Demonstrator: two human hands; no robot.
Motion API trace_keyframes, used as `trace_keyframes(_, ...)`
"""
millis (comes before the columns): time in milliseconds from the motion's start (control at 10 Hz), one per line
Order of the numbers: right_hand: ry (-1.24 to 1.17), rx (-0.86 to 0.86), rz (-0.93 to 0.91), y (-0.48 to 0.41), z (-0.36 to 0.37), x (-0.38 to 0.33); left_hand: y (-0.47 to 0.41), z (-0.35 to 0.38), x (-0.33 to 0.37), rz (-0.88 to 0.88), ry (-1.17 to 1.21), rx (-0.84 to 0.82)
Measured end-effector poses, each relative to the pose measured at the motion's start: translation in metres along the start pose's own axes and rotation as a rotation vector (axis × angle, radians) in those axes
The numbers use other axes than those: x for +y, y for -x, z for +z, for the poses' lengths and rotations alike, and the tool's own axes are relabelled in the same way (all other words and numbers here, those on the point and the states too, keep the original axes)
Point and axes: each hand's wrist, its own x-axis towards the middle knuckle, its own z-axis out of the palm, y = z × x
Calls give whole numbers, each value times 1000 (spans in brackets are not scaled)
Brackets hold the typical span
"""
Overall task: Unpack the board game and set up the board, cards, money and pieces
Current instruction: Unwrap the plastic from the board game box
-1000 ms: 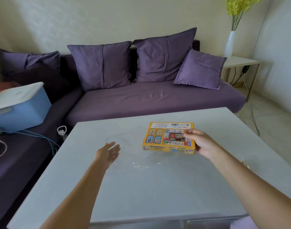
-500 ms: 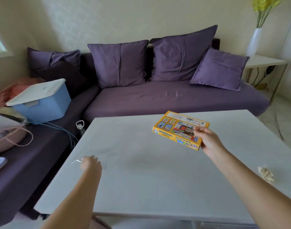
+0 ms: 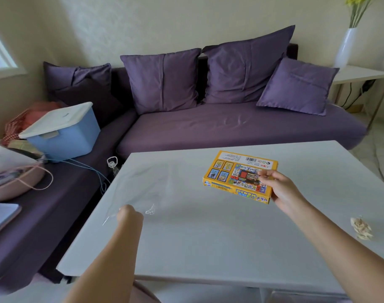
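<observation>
The yellow game box [image 3: 239, 177] is over the far half of the table [image 3: 208, 248], right of centre and nearer the far edge than the near one. It is closed, with the printed face and barcode up. The right hand [image 3: 281, 190] reaches forward with the arm extended and pinches the box's right end, thumb on top and fingers curled beneath. I cannot tell whether the box's left end touches the tabletop or is lifted just off it.

The left hand [image 3: 129, 215] is balled into a fist near the table's left edge, with the knuckles towards the camera and the fingers hidden behind them. It grips the near edge of a sheet of clear film [image 3: 140, 189], which spreads from the fist towards the far left corner. The film is almost invisible except for creases and glints.

A small crumpled beige scrap [image 3: 361, 228] lies by the right edge; what it is cannot be made out.

Beyond the table, a blue bin [image 3: 66, 136] sits on the purple sofa [image 3: 230, 127], its white lid tilted and hiding the contents. A pink bag [image 3: 14, 182], cut off at the left, holds things too blurred to name.
</observation>
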Motion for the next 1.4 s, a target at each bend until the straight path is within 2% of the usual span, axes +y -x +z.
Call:
trace_keyframes(100, -11, -31, -6, 2, 2, -1, 84, -13, 16, -112, 102, -32)
trace_keyframes(200, -16, -58, -19, 5, 6, -3, 115, -15, 15, -139, 40, -53)
trace_keyframes(300, -42, -103, -56, 8, 8, -4, 142, -8, 3, -105, 48, -209)
trace_keyframes(400, -55, -132, -97, 10, 7, -8, 171, 8, -12, -227, 24, -405)
trace_keyframes(500, -13, -142, -116, 13, 3, -12, 207, 25, -15, -126, -13, -538)
trace_keyframes(600, 3, -127, -120, 17, -4, -13, 209, 38, -13, 395, -335, -549)
trace_keyframes(700, 8, -107, -117, 20, -8, -12, 185, 41, -3, 817, -891, -437)
trace_keyframes(800, 13, -95, -115, 21, -10, -9, 151, 39, -1, 807, -1452, -324)
trace_keyframes(900, 2, -103, -113, 20, -9, -6, 121, 27, -7, 586, -1633, -345)
trace_keyframes(1000, -3, -117, -101, 19, -5, -4, 82, 10, -19, 544, -1717, -417)
trace_keyframes(1200, 76, -140, -71, 16, 7, 1, 54, -10, -14, 535, -1662, -371)
trace_keyframes(1300, 45, -171, -43, 16, 14, 3, 75, -2, -4, 675, -1593, -307)
trace_keyframes(1400, 33, -217, -36, 16, 18, 1, 109, 12, 7, 951, -1274, -351)
